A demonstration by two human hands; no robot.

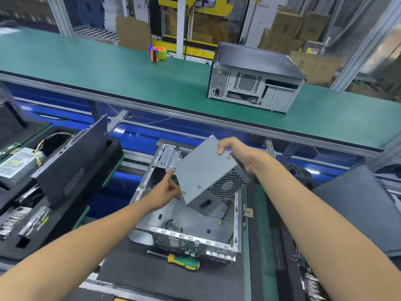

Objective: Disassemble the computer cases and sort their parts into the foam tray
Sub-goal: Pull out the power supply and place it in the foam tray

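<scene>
A grey power supply box (206,172) with a honeycomb fan grille hangs tilted above the open computer case (188,231), which lies on a dark mat in front of me. My right hand (238,153) grips the box at its upper far edge. My left hand (167,192) touches the box's lower left side, fingers reaching under it; its fingertips are partly hidden. Thin wires trail from the box into the case. The black foam tray (28,240) at the left holds another power supply (17,164), a leaning black side panel (73,170) and several metal parts.
A green-and-yellow screwdriver (182,260) lies on the mat just before the case. A second closed computer case (253,81) stands on the green conveyor belt (108,68) beyond, near an orange-and-green tape dispenser (158,53). A dark panel (360,211) sits at the right.
</scene>
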